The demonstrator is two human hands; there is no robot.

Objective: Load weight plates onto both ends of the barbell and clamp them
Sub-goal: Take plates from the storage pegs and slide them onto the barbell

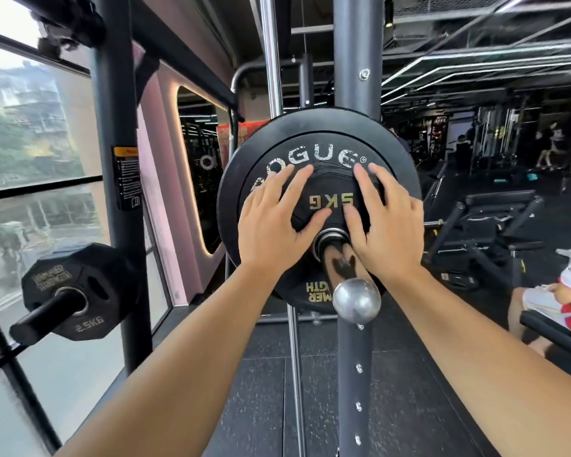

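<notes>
The barbell sleeve (342, 268) points straight at me, its shiny rounded end (356, 300) closest. A large black Rogue plate (317, 140) sits on it, and a smaller black 5 kg plate (332, 186) lies flat against that one. My left hand (274, 219) presses on the left half of the small plate with straight, spread fingers. My right hand (379, 222) presses on its right half the same way. No clamp is visible on the sleeve.
Dark rack uprights (116, 133) (356, 61) stand left and behind the plates. A 2.5 kg plate (80, 291) hangs on a storage peg at lower left, by the window. A bench (485, 219) and a seated person (561, 291) are to the right.
</notes>
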